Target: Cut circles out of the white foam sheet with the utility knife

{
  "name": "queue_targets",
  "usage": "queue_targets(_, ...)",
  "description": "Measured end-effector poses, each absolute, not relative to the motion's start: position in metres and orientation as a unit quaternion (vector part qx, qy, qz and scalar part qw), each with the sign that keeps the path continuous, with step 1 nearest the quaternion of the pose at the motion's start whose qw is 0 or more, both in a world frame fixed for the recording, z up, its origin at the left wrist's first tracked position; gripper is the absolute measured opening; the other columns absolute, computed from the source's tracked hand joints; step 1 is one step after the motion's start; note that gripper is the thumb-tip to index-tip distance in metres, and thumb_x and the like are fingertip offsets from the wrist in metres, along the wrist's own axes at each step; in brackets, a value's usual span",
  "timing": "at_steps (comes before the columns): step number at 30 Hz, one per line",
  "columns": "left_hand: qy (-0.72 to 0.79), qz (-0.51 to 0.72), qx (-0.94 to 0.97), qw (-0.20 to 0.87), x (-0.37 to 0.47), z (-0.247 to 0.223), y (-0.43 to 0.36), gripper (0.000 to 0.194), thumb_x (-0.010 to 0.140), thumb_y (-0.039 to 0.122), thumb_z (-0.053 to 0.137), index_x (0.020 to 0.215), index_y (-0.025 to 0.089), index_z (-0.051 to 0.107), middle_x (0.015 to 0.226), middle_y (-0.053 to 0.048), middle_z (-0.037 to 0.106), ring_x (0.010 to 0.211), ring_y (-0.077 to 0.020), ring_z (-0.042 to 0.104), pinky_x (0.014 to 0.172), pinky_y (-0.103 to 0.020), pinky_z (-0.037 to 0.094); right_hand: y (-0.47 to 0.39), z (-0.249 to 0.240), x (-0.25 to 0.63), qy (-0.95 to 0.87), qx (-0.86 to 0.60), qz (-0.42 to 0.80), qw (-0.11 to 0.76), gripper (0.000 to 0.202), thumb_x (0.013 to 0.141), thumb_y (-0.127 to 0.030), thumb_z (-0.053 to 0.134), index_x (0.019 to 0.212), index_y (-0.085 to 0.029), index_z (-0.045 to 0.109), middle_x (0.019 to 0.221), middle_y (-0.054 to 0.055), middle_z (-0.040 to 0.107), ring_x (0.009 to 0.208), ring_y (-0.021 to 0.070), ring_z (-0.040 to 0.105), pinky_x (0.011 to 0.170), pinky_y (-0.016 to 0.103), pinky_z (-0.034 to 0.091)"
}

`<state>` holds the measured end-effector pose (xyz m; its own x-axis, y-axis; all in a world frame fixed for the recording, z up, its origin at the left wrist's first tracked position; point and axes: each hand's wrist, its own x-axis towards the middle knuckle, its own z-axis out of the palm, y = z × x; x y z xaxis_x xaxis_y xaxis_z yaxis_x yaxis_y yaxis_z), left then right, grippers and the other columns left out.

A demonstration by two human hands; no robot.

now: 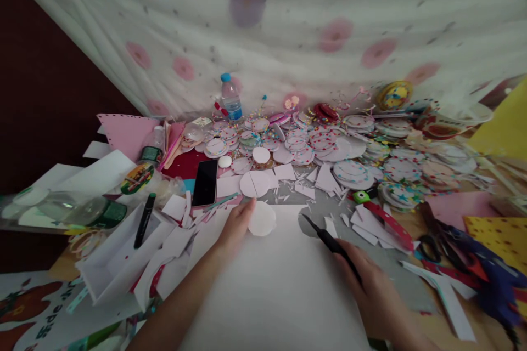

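The white sheet (267, 296) lies on the grey mat (403, 279) on the desk (489, 318), smooth and plain, with a round gap (307, 226) near its upper right corner where grey shows. Over its top part is a small white disc (263, 220), flat-looking, its outline slightly angular. The left hand (234, 226) pinches the disc by its left edge, thumb on top; its other fingers are hard to make out. The right hand (362, 274) is closed round a slim black knife (331, 242), its tip at the gap. The knife covers part of the gap's rim, so whether the rim is unbroken cannot be told. The sheet's near end is cut off by the frame.
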<state>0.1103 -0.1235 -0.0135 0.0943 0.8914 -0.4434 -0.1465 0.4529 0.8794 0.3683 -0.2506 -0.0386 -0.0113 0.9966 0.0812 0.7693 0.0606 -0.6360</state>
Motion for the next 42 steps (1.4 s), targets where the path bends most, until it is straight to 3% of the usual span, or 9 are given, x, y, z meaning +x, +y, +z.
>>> queue_targets(4,0.521,0.412,0.291,0.688,0.124,-0.010,-0.117,0.044,0.065,0.054,0.078,0.076,0.016,0.059,0.063,0.002,0.059,0.056,-0.0095,0.054,0.054,-0.020,0.041,-0.244,-0.040,0.379,-0.675,-0.655,0.215,0.262,0.029,0.099,-0.037,0.041,0.120,-0.023,0.055,0.111,0.009,0.071,0.100,0.0220,0.070,0.081,0.035,0.059)
queue_targets(9,0.483,0.387,0.233,0.750,0.146,0.004,-0.116,0.040,0.078,0.052,0.064,0.066,0.019,0.045,0.043,0.010,0.032,0.035,-0.0044,0.026,0.038,-0.018,0.019,-0.210,-0.029,0.377,-0.685,-0.639,0.212,0.279,0.029,0.099,-0.035,0.040,0.120,-0.020,0.053,0.105,0.011,0.071,0.093,0.0237,0.070,0.077,0.037,0.058)
queue_targets(12,0.480,0.374,0.204,0.767,0.151,0.011,-0.128,0.042,0.083,0.056,0.057,0.065,0.021,0.041,0.041,0.010,0.029,0.032,-0.0043,0.020,0.037,-0.018,0.014,-0.199,-0.015,0.364,-0.711,-0.601,0.184,0.317,0.032,0.096,-0.035,0.048,0.125,-0.021,0.049,0.110,0.011,0.067,0.097,0.0233,0.067,0.080,0.035,0.055)
queue_targets(16,0.497,0.399,0.209,0.741,0.148,0.017,-0.158,0.050,0.080,0.063,0.059,0.063,0.021,0.038,0.040,0.010,0.029,0.033,-0.0037,0.020,0.038,-0.019,0.012,-0.212,0.009,0.340,-0.750,-0.534,0.199,0.336,0.032,0.095,-0.031,0.051,0.125,-0.022,0.048,0.100,0.008,0.065,0.089,0.0186,0.065,0.074,0.028,0.054)
queue_targets(20,0.561,0.447,0.242,0.654,0.142,0.022,-0.188,0.054,0.073,0.069,0.064,0.063,0.021,0.042,0.045,0.009,0.030,0.038,-0.0052,0.026,0.038,-0.020,0.018,-0.233,0.025,0.323,-0.809,-0.464,0.205,0.297,0.029,0.096,-0.030,0.050,0.124,-0.020,0.050,0.090,0.007,0.064,0.081,0.0184,0.063,0.069,0.028,0.052)
queue_targets(28,0.593,0.519,0.299,0.537,0.137,0.016,-0.219,0.046,0.082,0.060,0.060,0.065,0.021,0.043,0.061,0.005,0.034,0.056,-0.0104,0.034,0.051,-0.021,0.032,-0.255,0.027,0.315,-0.829,-0.461,0.156,0.277,0.030,0.094,-0.030,0.053,0.121,-0.016,0.055,0.084,0.007,0.064,0.074,0.0189,0.060,0.064,0.030,0.050)
queue_targets(42,0.609,0.475,0.368,0.518,0.125,0.022,-0.221,0.046,0.086,0.057,0.056,0.062,0.022,0.040,0.061,0.004,0.035,0.057,-0.0128,0.034,0.054,-0.025,0.032,-0.256,0.025,0.329,-0.836,-0.461,0.153,0.256,0.031,0.093,-0.028,0.056,0.122,-0.017,0.053,0.084,0.006,0.064,0.074,0.0185,0.060,0.065,0.029,0.049)
